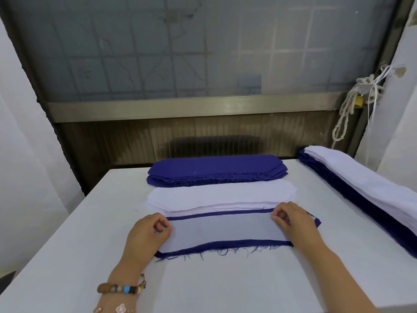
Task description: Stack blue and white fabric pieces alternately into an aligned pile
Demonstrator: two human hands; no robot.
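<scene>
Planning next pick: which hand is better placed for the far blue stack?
Probably right hand: it sits farther forward, nearer the blue stack; left hand lies farther back. Both pinch the white piece.

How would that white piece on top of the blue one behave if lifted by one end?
The white fabric piece would probably droop limply: it is thin enough that the blue fabric piece beneath tints it. It likely weighs very little and could shift easily; the left hand and right hand pinch its ends.
</scene>
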